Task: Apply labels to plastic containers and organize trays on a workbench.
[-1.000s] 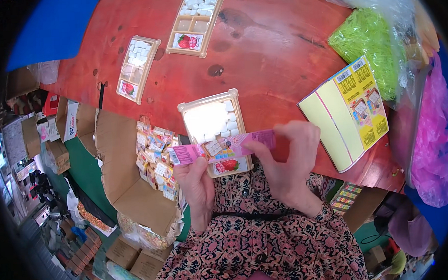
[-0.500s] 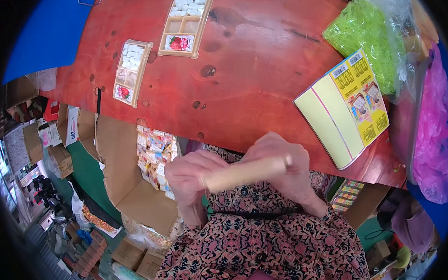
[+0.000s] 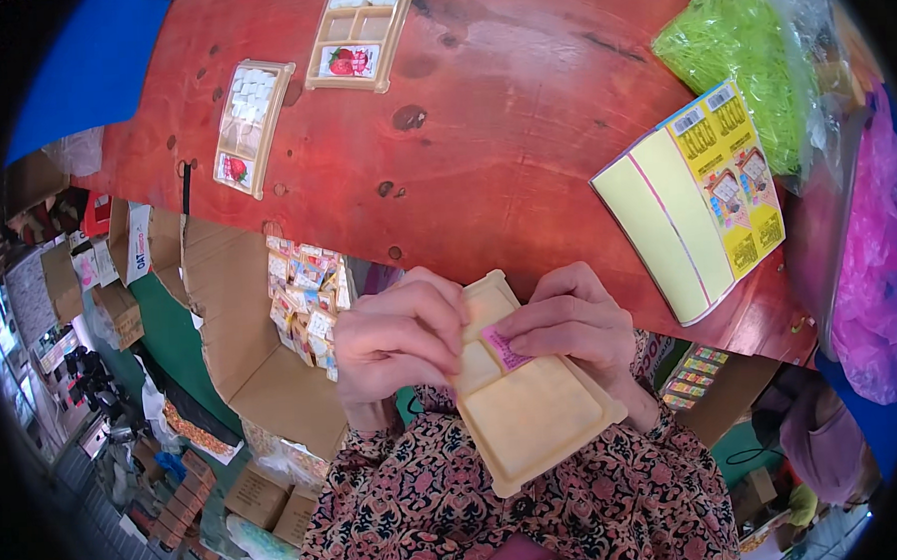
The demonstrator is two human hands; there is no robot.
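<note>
A beige plastic compartment tray [image 3: 535, 416] is tilted over my lap at the table's near edge, its broad face turned up toward me. A small pink sticker [image 3: 507, 349] with print sits on one of its smaller sections. My right hand [image 3: 576, 324] grips the tray's right side, and its fingertips lie on the sticker. Curled at the left edge is my left hand [image 3: 401, 332], closed with its fingertips against the tray; part of its grip is hidden. Farther off, two similar trays, the left tray [image 3: 251, 118] and the right tray [image 3: 363, 33], hold white pieces and a strawberry-printed packet each.
On the red wooden table [image 3: 484, 178], yellow printed sheets [image 3: 667, 230] lie at the right, beside a bag of bright green shreds [image 3: 740, 77] and pink plastic [image 3: 869, 282]. Below the table's left edge, an open cardboard box [image 3: 240, 319] holds many small packets [image 3: 304, 296].
The tray has turned from edge-on to showing its broad face, and the pink sticker has come into sight. My right fingers have moved onto it. The whole view has shifted slightly.
</note>
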